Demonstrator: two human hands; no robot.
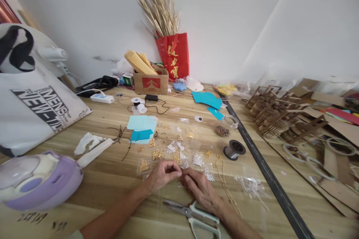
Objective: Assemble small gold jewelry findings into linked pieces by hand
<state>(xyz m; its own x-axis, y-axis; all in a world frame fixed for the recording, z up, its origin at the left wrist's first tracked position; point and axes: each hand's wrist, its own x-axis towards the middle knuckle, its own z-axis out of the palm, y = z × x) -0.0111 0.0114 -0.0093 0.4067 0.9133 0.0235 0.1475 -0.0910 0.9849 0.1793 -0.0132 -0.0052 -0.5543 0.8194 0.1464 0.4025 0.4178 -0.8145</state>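
Observation:
My left hand [163,174] and my right hand [199,187] meet fingertip to fingertip low over the table, both closed in a pinch. Whatever lies between the fingers is too small to make out. A small ring [180,184] shows just below the fingertips. Scissors with pale handles [193,213] lie partly under my right wrist, blades toward the left. Beyond the hands are little heaps of gold jewelry findings [157,154] and silver findings [198,159] on clear plastic bags. A gold chain [224,179] stretches along the right of my right hand.
A spool of thin wire [234,150] and a dish of brown beads [223,131] stand at right. Blue sheets [143,123] lie behind the findings. A purple and white appliance [45,183] sits at left. Small woven baskets [280,115] crowd the far right, past a dark strip [260,164].

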